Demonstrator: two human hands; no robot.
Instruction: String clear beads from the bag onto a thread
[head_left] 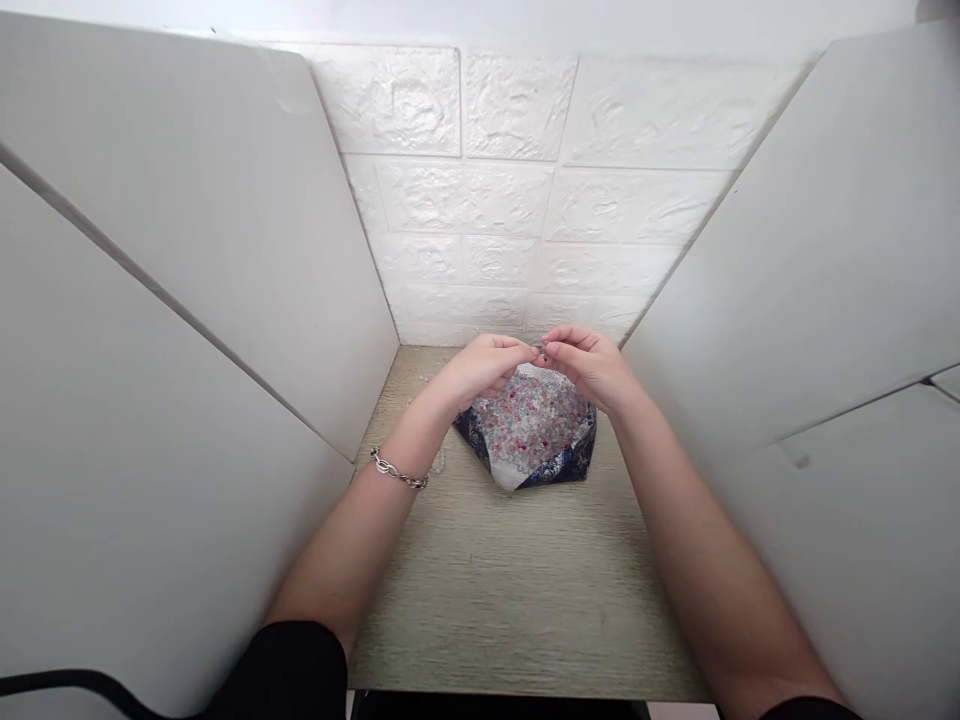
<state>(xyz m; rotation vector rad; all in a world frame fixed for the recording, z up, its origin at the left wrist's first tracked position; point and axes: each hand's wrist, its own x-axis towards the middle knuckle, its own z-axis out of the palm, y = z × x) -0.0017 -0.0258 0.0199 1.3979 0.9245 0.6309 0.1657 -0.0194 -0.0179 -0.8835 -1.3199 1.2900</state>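
My left hand (484,367) and my right hand (589,362) meet fingertip to fingertip above a dark blue patterned tray (564,466) filled with several small clear, pink and red beads (529,425). Both hands are closed in a pinch. Something tiny sits between the fingertips, too small to name. A silver chain bracelet (397,470) circles my left wrist. The tray rests on a pale wood-grain tabletop (517,590), partly hidden behind my hands.
White panels stand close on the left (187,330) and right (825,300), forming a narrow booth. A white embossed brick wall (517,190) closes the back. A black cable (67,683) runs at the lower left.
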